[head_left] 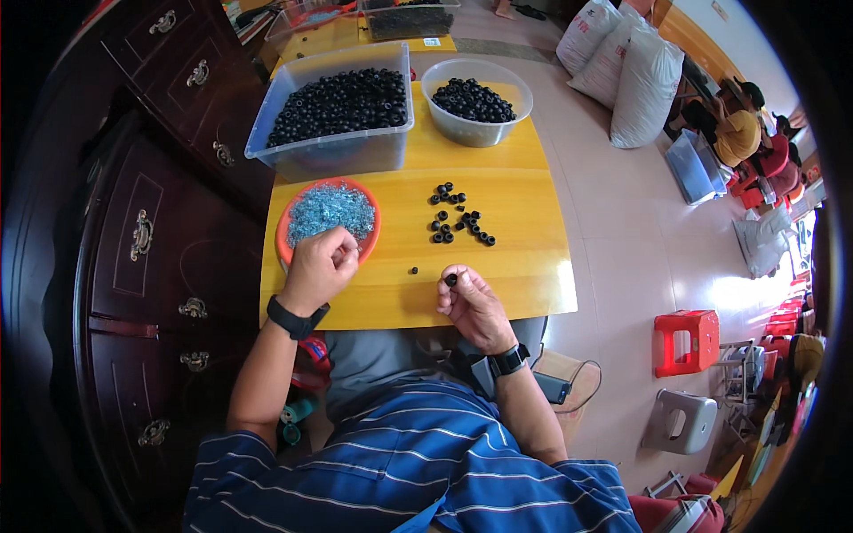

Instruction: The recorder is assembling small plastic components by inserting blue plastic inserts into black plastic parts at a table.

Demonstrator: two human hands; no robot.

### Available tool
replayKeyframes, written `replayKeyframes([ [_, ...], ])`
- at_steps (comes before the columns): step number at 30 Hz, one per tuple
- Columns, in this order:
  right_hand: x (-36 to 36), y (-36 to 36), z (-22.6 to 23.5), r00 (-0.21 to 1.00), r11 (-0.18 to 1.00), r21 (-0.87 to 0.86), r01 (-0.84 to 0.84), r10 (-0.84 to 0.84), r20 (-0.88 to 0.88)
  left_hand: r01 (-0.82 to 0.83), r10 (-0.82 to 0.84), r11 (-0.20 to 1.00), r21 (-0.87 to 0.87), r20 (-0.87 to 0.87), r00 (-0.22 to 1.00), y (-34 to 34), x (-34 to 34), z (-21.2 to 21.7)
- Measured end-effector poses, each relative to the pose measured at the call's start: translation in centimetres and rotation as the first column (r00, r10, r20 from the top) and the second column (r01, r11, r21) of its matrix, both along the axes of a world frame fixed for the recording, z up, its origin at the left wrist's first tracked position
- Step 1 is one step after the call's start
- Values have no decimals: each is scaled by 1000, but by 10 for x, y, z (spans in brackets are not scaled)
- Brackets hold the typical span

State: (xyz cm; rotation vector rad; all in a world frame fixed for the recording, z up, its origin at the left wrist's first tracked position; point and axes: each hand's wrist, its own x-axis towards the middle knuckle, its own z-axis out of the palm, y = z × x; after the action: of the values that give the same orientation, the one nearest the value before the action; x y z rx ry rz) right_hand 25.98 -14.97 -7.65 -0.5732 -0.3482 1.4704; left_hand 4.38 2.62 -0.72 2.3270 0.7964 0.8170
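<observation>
My left hand [322, 264] is over the near edge of an orange bowl [377, 233] filled with small clear-blue plastic pieces [333, 211]. Its fingers are pinched together, and what they hold, if anything, is too small to make out. Close to the table's front edge, my right hand [477, 309] grips a small black round part [450, 280] with a hole, between thumb and fingers. Between the hands, a single black part [414, 270] lies on the yellow table [400, 298]. Several more black parts [447, 228] are scattered beyond my right hand.
A large clear bin [329, 160] and a round clear tub [480, 133], both holding black parts, stand at the table's far side. Dark drawers [178, 240] flank the left. White sacks [647, 84], a red stool [687, 342], a grey stool [680, 422] and seated people [742, 124] are to the right.
</observation>
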Motion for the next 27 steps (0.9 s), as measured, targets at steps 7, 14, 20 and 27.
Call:
replayKeyframes([
  [7,-7,2,-13,996,999,-7,44,-43,82,123,-66,968,-219,251,966,-58,26,11],
  [14,-13,0,-12,940,1000,-1,22,-20,340,181,-102,929,-323,247,964,-78,44,-2],
  [20,-12,-2,-6,870,1000,20,-10,-1,493,180,-144,967,-181,197,970,-80,46,-5],
  [27,-13,-3,1,836,999,14,-33,20,548,171,-131,950,-261,164,978,-79,43,-9],
])
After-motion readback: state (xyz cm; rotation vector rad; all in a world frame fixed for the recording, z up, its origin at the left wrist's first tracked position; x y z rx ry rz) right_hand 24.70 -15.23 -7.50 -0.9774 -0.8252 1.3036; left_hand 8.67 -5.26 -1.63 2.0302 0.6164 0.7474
